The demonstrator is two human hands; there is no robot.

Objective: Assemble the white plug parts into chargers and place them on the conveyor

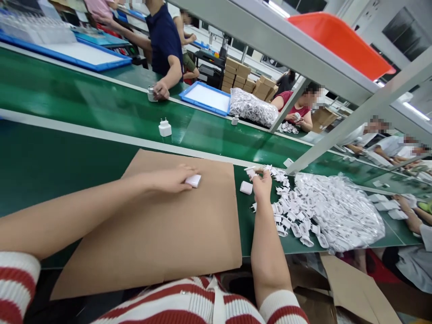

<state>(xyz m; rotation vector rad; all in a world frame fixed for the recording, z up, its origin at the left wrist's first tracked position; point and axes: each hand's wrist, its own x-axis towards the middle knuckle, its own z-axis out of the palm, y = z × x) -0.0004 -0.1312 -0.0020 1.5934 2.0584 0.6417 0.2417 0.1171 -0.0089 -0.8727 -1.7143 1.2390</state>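
Note:
On the brown cardboard sheet (189, 225), my left hand (173, 178) has its thumb and fingers closed around a white charger housing (194, 181) lying on its side. My right hand (262, 183), to the right of the sheet, pinches a small white plug cover (250, 173) between its fingertips. Just below that cover, another white charger housing (246, 187) rests on the green bench, touched by neither hand. Loose white plug covers with pins (297, 215) lie heaped beside my right forearm.
A clear bag of white plug parts (337, 211) stands at the right. Beyond a pale rail runs a green conveyor carrying a white charger (165, 128). Across it, a co-worker's hand (162, 90) holds a charger near a blue tray (206, 98). An orange bin (337, 42) sits overhead.

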